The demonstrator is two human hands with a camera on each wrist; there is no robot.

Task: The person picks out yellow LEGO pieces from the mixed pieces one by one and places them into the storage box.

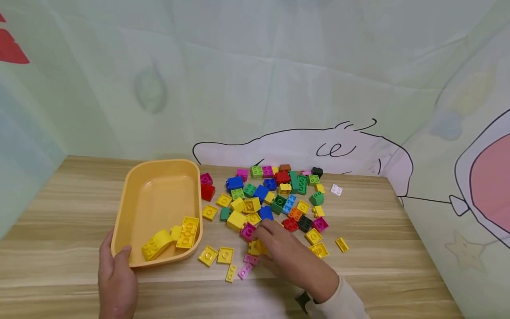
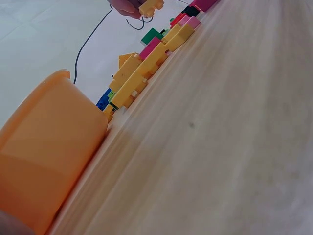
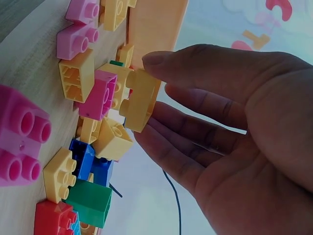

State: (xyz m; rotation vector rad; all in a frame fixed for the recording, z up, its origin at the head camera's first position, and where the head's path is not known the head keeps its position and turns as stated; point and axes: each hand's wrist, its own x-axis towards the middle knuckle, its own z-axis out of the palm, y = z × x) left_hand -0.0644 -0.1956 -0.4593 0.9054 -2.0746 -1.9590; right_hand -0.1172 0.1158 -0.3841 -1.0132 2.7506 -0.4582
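My left hand (image 1: 117, 279) grips the near left corner of an orange-yellow plastic tray (image 1: 161, 190), with the thumb over its rim. Inside the tray lie a curved yellow brick (image 1: 157, 245) and a yellow block (image 1: 187, 232), seen from its hollow underside. Over the near side of a brick pile, my right hand (image 1: 291, 261) pinches a yellow toy brick (image 3: 142, 100) between thumb and fingertips. In the left wrist view that brick (image 2: 150, 7) is raised above the others. A magenta brick (image 1: 248, 231) and pink bricks (image 1: 251, 259) lie close to the right fingers.
Loose bricks in several colours spread over the wooden table (image 1: 171, 292), right of the tray. Flat yellow pieces (image 1: 208, 255) lie near the tray's right edge. A white brick (image 1: 336, 189) sits apart at the right. A printed cloth backdrop (image 1: 255, 79) stands behind the table.
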